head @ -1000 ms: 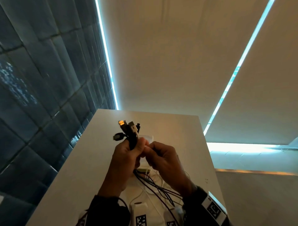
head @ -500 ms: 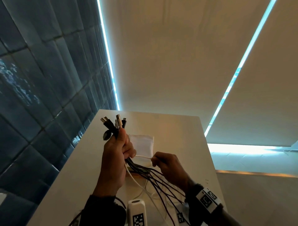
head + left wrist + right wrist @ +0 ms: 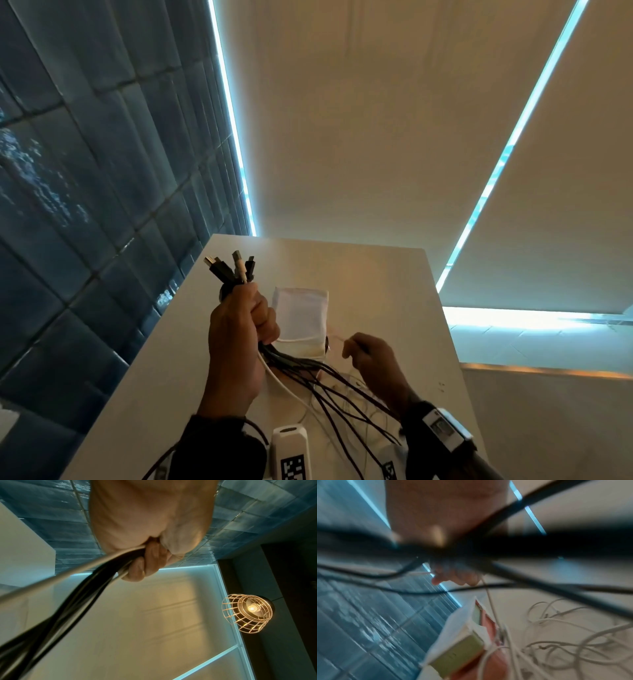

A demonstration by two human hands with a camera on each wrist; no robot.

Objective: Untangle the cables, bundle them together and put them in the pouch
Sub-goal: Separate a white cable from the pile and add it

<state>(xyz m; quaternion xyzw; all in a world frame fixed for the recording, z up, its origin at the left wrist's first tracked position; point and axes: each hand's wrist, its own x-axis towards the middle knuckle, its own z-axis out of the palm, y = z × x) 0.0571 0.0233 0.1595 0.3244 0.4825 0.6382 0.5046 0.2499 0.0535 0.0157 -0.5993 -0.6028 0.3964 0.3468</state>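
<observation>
- Head view: left hand (image 3: 239, 329), centre frame, fist clenched round the cables (image 3: 236, 274); plug ends fan out above the knuckles, loose lengths trail toward lower right.
- Right hand (image 3: 371, 359), right of centre, fingers curled, pinching a thin pale cord (image 3: 337, 339). Black strands cross in front of its wrist.
- White pouch (image 3: 301, 311) lies on the table (image 3: 376, 291) between and behind the hands, its lower edge partly covered by the cables.
- Blue tile wall (image 3: 85, 171) fills the left; light strips run along the ceiling above.
- Left wrist view: fingers (image 3: 145, 566) wrapped on the black and white bundle (image 3: 85, 581), which runs to lower left. Caged lamp (image 3: 247, 614) at right.
- Right wrist view: blurred. Black cables (image 3: 539, 545) cut across mid frame, hiding most of the hand (image 3: 436, 513). White wires (image 3: 565, 635) heaped lower right; a red-and-green box (image 3: 462, 655) at bottom centre.
</observation>
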